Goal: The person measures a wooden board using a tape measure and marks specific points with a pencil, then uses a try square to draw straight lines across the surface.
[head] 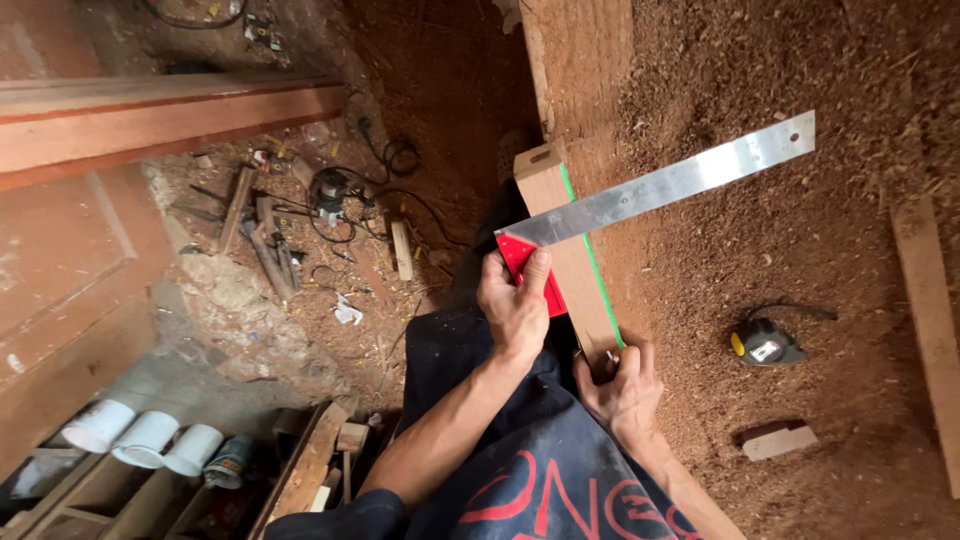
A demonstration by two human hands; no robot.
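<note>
Dark cloth with red lettering, the person's garment (pixel 540 480), fills the nearest ground, below both forearms; the left hand (pixel 516 305) lies above it, fingers pressed flat and thumb extended upward on the red stock of a try square (pixel 640 195), pinning it against a wooden piece (pixel 570 240); the right hand (pixel 625 385) sits just right of and below the left, fingers closed around a small thin object at the lower end of the wooden piece, its kind too small to tell; the wooden piece runs up and away from the right hand, a green strip along its right edge and a rectangular mortise near its far end; the steel blade of the try square crosses it and reaches up to the right, well beyond both hands, over sawdust.

Right of the right hand, apart from it, a tape measure (pixel 765 343) with black and yellow case lies on the sawdust; below that, a small wood block (pixel 780 440); at the far right edge, a plank (pixel 930 320).

Left of the left hand, lower level: scattered tools and a power tool with black cord (pixel 335 190); nearer, bottom left, white cups (pixel 145 438) on their sides; beyond, a reddish timber beam (pixel 170 120).
</note>
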